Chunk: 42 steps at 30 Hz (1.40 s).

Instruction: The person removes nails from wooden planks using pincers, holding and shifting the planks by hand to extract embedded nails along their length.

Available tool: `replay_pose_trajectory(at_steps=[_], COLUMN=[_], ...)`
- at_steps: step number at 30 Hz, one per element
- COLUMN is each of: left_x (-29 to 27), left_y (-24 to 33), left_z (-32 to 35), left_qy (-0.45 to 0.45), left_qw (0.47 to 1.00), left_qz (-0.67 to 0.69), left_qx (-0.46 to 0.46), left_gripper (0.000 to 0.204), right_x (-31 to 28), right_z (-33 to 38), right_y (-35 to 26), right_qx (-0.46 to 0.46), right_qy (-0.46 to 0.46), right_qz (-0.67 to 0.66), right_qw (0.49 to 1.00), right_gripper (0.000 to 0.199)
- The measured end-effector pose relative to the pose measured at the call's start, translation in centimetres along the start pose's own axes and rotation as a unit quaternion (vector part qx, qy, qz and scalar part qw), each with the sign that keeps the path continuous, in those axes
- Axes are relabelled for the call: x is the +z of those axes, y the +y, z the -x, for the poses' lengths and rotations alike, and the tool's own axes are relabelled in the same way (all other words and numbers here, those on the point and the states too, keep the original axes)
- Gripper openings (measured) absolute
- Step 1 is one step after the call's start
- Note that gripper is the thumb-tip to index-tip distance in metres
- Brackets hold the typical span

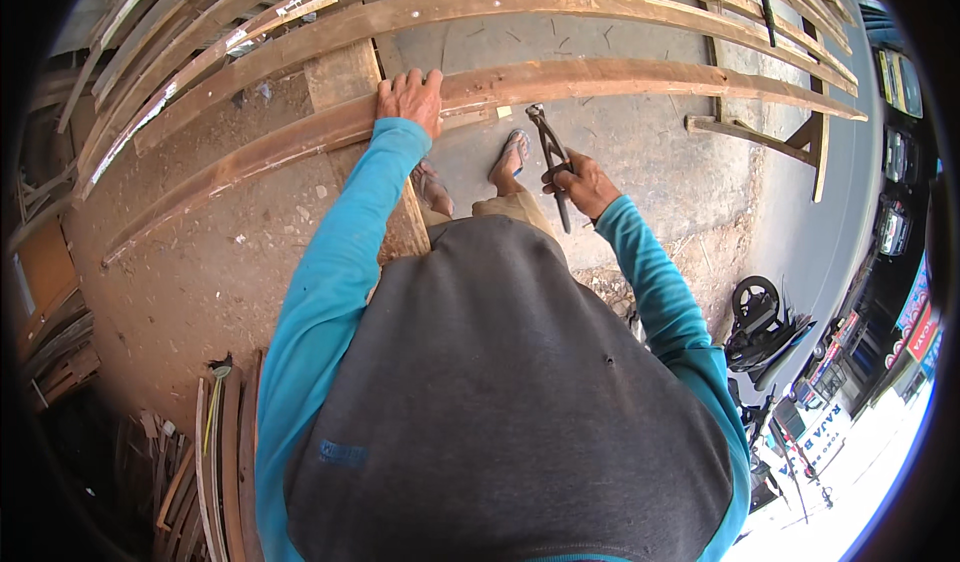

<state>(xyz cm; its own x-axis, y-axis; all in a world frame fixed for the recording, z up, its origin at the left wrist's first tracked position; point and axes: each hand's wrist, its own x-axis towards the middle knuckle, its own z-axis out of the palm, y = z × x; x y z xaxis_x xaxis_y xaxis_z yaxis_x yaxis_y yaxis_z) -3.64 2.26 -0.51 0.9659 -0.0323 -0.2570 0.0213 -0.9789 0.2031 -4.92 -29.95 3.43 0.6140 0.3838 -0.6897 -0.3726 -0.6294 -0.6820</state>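
Observation:
My left hand (410, 98) lies flat, fingers spread, on a long brown wooden plank (620, 76) that runs across the view on trestles. My right hand (582, 183) grips the handles of dark metal pincers (548, 140), whose jaws point up toward the plank's near edge without touching it. A small yellowish chip (504, 112) sits on the plank between the two hands. My sandalled feet (512, 154) stand on the concrete below.
More long planks (470, 7) lie side by side beyond the near one. A wooden trestle (790, 137) stands at the right. Wood offcuts (215, 442) are stacked at lower left. Parked motorcycles (765, 322) and a street with vehicles are at the right.

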Motion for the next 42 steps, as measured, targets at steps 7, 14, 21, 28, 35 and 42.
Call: replay_pose_trajectory(at_steps=[7, 14, 21, 28, 35, 42], left_x=[0.2, 2.1, 3.3, 3.7, 3.2, 3.5], left_y=[0.2, -0.1, -0.1, 0.0, 0.1, -0.1], left_z=[0.1, 0.6, 0.6, 0.7, 0.8, 0.8], left_qy=[0.028, 0.097, 0.137, 0.162, 0.134, 0.149], left_qw=[0.999, 0.995, 0.99, 0.987, 0.991, 0.989], left_qz=[0.005, 0.005, -0.005, -0.002, -0.013, -0.008], left_qx=[0.015, 0.016, 0.017, 0.005, 0.011, 0.017], left_gripper=[0.05, 0.041, 0.028, 0.026, 0.026, 0.024], right_x=[8.8, 10.0, 10.6, 12.2, 7.8, 4.9], right_z=[-0.7, -1.0, -1.1, -2.5, -1.6, -1.4], right_y=[-2.0, -4.7, -5.2, -4.1, -2.7, -2.9], right_qx=[0.014, 0.042, -0.003, 0.073, -0.049, 0.006], right_qy=[0.001, 0.045, 0.033, 0.097, 0.091, -0.014], right_qz=[-0.13, -0.061, 0.042, -0.038, 0.237, 0.072], right_qw=[0.991, 0.996, 0.999, 0.992, 0.966, 0.997], right_gripper=[0.03, 0.03, 0.029, 0.039, 0.039, 0.04])
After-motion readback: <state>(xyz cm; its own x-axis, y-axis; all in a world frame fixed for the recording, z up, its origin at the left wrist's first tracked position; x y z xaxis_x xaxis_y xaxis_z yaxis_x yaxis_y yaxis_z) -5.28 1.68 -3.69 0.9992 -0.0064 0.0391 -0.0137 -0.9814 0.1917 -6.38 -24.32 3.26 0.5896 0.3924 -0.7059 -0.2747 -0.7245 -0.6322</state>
